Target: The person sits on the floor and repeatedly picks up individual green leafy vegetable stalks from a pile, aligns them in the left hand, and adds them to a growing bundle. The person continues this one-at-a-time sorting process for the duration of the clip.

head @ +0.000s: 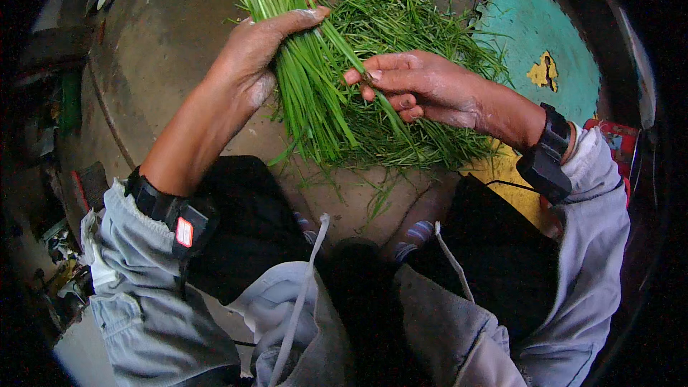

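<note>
A thick bundle of long green leafy stalks [306, 80], pale at the stem ends, is gripped by my left hand [263, 43], its thumb lying across the stalks. The pale ends point up and away; the green leaf tips hang down towards me. To the right of the bundle, my right hand [414, 86] pinches a few leaves between thumb and fingers; these run up to the bundle under my left thumb. Beneath and beyond my right hand spreads a loose heap of similar green leaves [398, 21] on the floor. Whitish residue marks both hands.
A teal foam mat [543, 27] with a torn yellow patch lies at the right, next to a yellow mat [508, 193]. A red object [618, 145] stands at the far right. Scattered clutter [67, 274] is at the left edge. My feet are just below the heap.
</note>
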Tool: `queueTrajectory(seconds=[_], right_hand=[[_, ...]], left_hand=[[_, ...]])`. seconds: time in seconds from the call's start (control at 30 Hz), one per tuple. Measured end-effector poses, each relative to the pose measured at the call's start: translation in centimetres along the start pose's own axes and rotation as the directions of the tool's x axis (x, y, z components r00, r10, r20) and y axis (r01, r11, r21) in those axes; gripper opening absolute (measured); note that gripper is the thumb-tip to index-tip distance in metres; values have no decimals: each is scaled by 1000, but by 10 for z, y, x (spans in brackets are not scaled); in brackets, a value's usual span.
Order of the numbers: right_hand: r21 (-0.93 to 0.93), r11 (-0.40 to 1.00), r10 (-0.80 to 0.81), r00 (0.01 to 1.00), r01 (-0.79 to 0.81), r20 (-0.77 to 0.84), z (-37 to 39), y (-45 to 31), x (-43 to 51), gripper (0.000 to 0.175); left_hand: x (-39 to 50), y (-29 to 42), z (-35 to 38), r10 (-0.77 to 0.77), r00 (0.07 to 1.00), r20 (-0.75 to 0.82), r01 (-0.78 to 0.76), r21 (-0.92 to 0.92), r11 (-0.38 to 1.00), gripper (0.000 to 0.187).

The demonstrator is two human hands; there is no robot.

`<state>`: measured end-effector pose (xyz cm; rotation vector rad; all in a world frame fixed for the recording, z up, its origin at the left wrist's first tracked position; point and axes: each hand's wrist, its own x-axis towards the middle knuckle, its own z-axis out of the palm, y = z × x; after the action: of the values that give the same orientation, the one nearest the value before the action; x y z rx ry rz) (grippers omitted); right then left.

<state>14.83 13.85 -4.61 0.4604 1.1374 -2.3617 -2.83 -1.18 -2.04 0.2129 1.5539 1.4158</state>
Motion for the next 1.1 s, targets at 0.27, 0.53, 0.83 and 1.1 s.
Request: queueTrajectory(seconds=[0.27,0.53,0.83,1.1], right_hand=[[-382,923,-65,997,46,-38,-13,-2,-8,29],[-347,922,-279,915,171,-291,-45,-12,-2,21],[-920,-379,-625,760,-97,177,-148,3,-5,38],[-966,-257,-496,857,12,143,-113,47,18,24]], left_hand=[[8,4,-11,96,993,-65,-101,-79,992,37],[8,11,-12,152,984,-95,-163,-128,978,30],[4,22,-21,234,966,-106,-245,-99,965,26],[2,18,-9,153,981,-122,-167,-109,980,25]])
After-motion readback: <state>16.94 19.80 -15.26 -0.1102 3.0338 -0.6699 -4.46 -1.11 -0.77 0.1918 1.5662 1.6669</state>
